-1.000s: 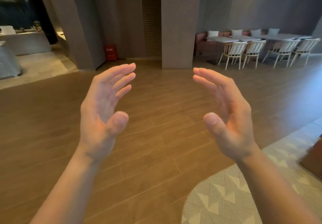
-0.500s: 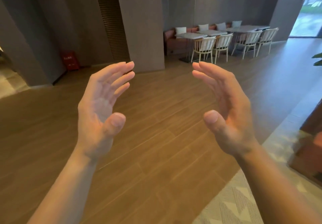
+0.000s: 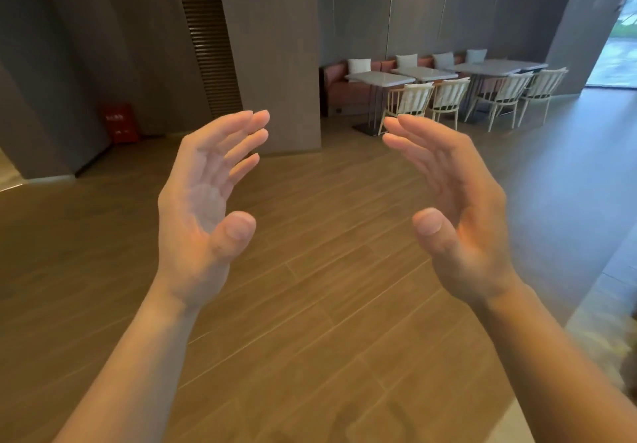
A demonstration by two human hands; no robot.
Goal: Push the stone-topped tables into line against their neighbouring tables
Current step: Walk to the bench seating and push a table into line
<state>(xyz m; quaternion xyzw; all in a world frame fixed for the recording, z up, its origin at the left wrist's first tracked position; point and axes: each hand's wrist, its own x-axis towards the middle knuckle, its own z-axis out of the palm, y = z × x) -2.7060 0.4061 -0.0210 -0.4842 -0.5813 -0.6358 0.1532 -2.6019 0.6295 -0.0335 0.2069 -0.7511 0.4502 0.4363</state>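
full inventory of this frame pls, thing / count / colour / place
tables: at least three, pale grey stone tops, far right by the bench
chairs: four, white, on the near side of the tables
bench: one, reddish-brown, along the back wall behind the tables
cushions: four, white, on the bench
box: one, red, on the floor by the left wall
pillar: one, grey, centre back
floor: one, brown wood planks, foreground
left hand: one, open, empty, raised at centre left
right hand: one, open, empty, raised at centre right
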